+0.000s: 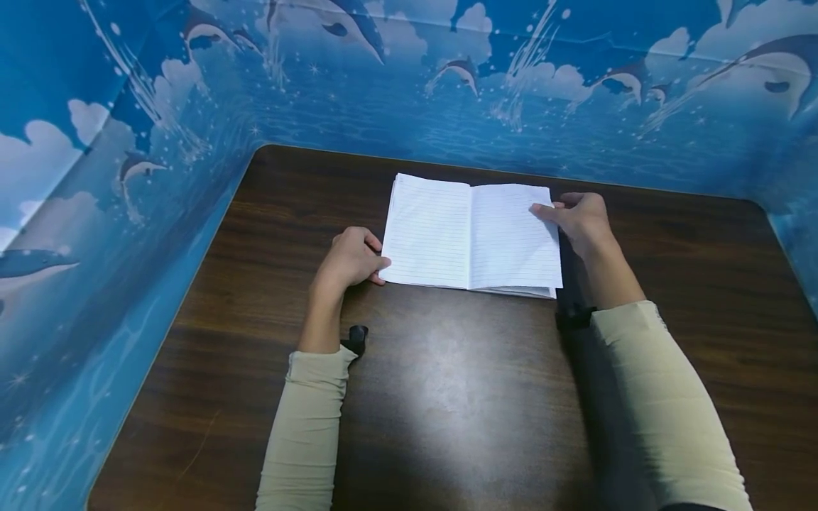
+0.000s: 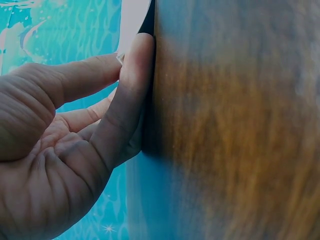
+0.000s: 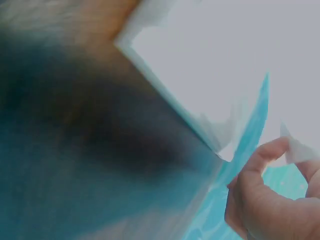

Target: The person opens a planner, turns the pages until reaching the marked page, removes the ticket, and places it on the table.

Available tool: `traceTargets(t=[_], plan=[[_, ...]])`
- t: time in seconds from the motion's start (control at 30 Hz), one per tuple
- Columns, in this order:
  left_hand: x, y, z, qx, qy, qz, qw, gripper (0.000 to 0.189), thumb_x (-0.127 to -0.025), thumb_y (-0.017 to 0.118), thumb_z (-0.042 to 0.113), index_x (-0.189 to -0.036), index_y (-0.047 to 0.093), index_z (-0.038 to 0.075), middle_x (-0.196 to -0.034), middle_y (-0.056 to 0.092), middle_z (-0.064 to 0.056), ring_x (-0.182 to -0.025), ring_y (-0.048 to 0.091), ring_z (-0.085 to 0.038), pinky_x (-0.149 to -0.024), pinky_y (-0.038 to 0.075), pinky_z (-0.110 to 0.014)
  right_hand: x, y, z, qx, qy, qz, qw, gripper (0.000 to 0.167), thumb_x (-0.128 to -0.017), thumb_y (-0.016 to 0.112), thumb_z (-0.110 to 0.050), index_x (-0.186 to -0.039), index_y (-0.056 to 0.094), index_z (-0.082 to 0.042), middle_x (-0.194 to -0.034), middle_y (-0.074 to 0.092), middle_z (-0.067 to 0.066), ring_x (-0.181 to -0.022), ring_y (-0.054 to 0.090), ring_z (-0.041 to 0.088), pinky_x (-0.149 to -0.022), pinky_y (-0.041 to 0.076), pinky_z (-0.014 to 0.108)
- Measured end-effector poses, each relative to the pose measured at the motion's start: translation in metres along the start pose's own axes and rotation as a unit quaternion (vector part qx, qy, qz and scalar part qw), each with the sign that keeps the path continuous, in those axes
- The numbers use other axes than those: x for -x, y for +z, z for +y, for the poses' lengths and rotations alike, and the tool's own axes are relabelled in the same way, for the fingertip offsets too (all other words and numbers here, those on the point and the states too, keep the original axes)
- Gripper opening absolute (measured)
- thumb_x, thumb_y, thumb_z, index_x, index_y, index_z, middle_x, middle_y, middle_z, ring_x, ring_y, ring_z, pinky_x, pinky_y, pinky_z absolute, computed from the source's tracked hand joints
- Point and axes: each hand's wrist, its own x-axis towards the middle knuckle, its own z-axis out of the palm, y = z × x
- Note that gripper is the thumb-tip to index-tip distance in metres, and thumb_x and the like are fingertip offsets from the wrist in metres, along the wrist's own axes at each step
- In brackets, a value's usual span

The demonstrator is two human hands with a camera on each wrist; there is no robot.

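Observation:
An open notebook (image 1: 427,231) with lined white pages lies near the back of the table. At its lower left corner, my left hand (image 1: 350,259) pinches the edge between thumb and fingers. In the left wrist view the thumb and a finger (image 2: 137,75) meet at the notebook's corner, close over the tabletop. My right hand (image 1: 583,218) pinches the outer edge of the right-hand page (image 1: 511,238) near its top. That page is lifted a little off the sheets beneath. The right wrist view shows a gap between the raised page and the pages (image 3: 185,85) below.
The dark wooden table (image 1: 447,397) has rounded corners. A blue curtain with dolphins (image 1: 409,92) stands along its back and left sides. Black wrist straps (image 1: 355,341) show at the sleeve cuffs.

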Motion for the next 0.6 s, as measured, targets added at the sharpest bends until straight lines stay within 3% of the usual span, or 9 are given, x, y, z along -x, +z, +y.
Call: traceTargets(t=[0.13,0.27,0.37,0.6], plan=[[-0.001,0.001,0.001,-0.001,0.005,0.003,1.0,0.028,-0.102,0.073,0.007,-0.125,0.06,-0.003,-0.101,0.073,-0.021,-0.059,0.073,-0.013,-0.069,0.05,-0.026,0.004,-0.009,-0.003,-0.026,0.017,-0.014,0.9994,0.088,-0.096,0.081,-0.046,-0.163,0.039,-0.009,-0.168,0.041,0.018,-0.15,0.049,0.034,-0.127,0.038,0.047],[-0.002,0.002,0.001,0.0,0.008,0.002,1.0,0.028,-0.102,0.073,0.007,-0.125,0.06,-0.004,-0.102,0.073,-0.022,-0.058,0.072,-0.013,-0.066,0.05,-0.025,0.01,-0.008,-0.012,-0.027,-0.005,-0.007,0.9996,0.057,-0.096,0.078,-0.051,-0.137,0.059,-0.015,-0.138,0.055,0.007,-0.123,0.056,0.025,-0.111,0.052,0.034],[-0.001,0.002,0.001,0.001,0.008,-0.003,1.0,0.029,-0.103,0.072,0.007,-0.126,0.06,-0.003,-0.102,0.072,-0.022,-0.059,0.073,-0.014,-0.066,0.05,-0.025,0.017,-0.004,-0.025,-0.019,-0.031,0.004,0.9993,0.044,-0.097,0.075,-0.054,-0.119,0.061,-0.019,-0.122,0.053,0.001,-0.11,0.054,0.02,-0.097,0.052,0.033],[-0.001,0.001,-0.001,0.0,0.005,-0.002,1.0,0.029,-0.103,0.072,0.008,-0.126,0.059,-0.003,-0.101,0.072,-0.021,-0.06,0.073,-0.014,-0.068,0.051,-0.026,0.033,0.015,-0.067,0.016,-0.097,0.02,0.9949,0.038,-0.1,0.073,-0.051,-0.113,0.067,-0.016,-0.129,0.058,0.008,-0.098,0.061,0.02,-0.094,0.059,0.034]])
